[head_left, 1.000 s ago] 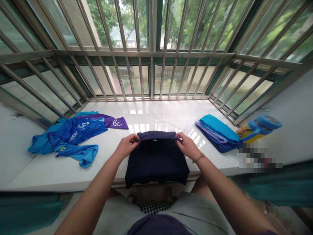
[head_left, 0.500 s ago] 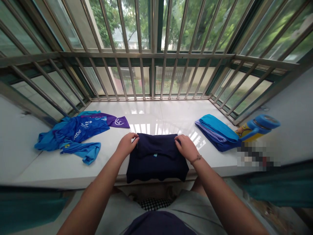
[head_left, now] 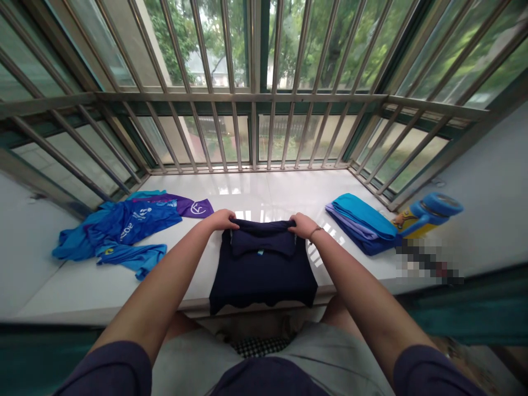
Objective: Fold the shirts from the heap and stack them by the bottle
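Navy folded shirt [head_left: 262, 275], on white window ledge [head_left: 264, 190]: far edge gripped at both corners by left hand [head_left: 220, 220] and right hand [head_left: 302, 225], hands apart. Left of shirt: crumpled blue-and-purple jersey [head_left: 124, 225]. Right of shirt: folded blue garments [head_left: 363, 225], then blue-capped yellow bottle [head_left: 429, 214].

two hands [head_left: 220, 220] [head_left: 303, 224], one navy garment [head_left: 259, 280], one crumpled jersey [head_left: 127, 225], one folded stack [head_left: 363, 225], one bottle [head_left: 429, 214]
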### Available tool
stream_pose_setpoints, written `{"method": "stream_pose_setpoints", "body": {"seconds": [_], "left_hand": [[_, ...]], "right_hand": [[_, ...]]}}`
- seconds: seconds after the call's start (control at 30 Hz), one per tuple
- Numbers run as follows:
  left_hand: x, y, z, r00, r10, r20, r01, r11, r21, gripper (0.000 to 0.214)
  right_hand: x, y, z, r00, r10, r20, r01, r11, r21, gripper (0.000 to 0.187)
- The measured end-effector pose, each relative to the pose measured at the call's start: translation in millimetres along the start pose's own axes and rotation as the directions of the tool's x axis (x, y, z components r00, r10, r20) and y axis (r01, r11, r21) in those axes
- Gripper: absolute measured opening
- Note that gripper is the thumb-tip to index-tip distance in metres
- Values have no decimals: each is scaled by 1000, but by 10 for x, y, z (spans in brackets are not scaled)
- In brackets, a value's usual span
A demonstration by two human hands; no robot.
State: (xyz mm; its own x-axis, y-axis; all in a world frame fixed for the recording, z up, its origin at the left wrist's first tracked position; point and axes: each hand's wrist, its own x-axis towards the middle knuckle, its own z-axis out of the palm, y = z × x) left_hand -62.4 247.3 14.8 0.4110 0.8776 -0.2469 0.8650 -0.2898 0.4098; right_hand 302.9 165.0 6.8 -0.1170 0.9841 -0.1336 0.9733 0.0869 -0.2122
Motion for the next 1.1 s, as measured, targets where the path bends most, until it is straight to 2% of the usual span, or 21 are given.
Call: {"method": "stream_pose_setpoints", "body": {"seconds": [0.1, 0.17, 0.23, 0.3, 0.33, 0.4, 0.47, 0.6, 0.7, 0.77, 0.9, 1.0, 1.1], "left_hand": [[20, 49, -114, 987, -23, -157, 20, 1000, -19, 22], [-33, 93, -170, 959, -10, -284, 2, 1000, -28, 22], [-170, 135, -187, 900, 69, -431, -94, 995, -37, 19], [-403, 158, -137, 811, 180, -557, -235, 972, -28, 14], [-551, 158, -78, 771, 227, -595, -294, 956, -16, 13], [-890, 126, 115, 736, 296, -609, -362, 932, 15, 11], [-1243, 59, 393, 749, 345, -566, -391, 919, 43, 13], [-1821, -94, 968, 829, 372, -418, -380, 923, 68, 28], [-2059, -143, 1166, 872, 347, -344, -350, 935, 55, 28], [-2122, -133, 1152, 889, 336, -311, -344, 938, 30, 26], [-2020, -59, 949, 897, 325, -300, -342, 940, -2, 20], [-1730, -10, 808, 888, 322, -329, -339, 941, 4, 25], [-1315, 13, 702, 912, 289, -293, -293, 956, 32, 31]], "right_hand": [[58, -4, -132, 990, 34, -135, -31, 999, 25, 20], [29, -17, -223, 972, 46, -229, -37, 998, 41, 22], [-79, -33, -296, 945, 33, -326, -14, 998, 59, 22], [-282, -48, -320, 904, -11, -428, 50, 996, 80, 22], [-419, -53, -302, 880, -36, -473, 89, 992, 92, 22], [-752, -54, -191, 843, -76, -532, 162, 980, 117, 24], [-1124, -39, 24, 838, -113, -534, 218, 966, 138, 31], [-1790, 7, 587, 872, -233, -431, 314, 941, 127, 43], [-2089, 5, 838, 892, -278, -356, 336, 936, 110, 39], [-2173, -21, 843, 901, -282, -330, 332, 937, 105, 31], [-2079, -91, 619, 902, -259, -346, 310, 946, 100, 17], [-1803, -125, 465, 894, -226, -387, 279, 956, 87, 21], [-1426, -124, 399, 927, -214, -307, 235, 972, 30, 34]]}}
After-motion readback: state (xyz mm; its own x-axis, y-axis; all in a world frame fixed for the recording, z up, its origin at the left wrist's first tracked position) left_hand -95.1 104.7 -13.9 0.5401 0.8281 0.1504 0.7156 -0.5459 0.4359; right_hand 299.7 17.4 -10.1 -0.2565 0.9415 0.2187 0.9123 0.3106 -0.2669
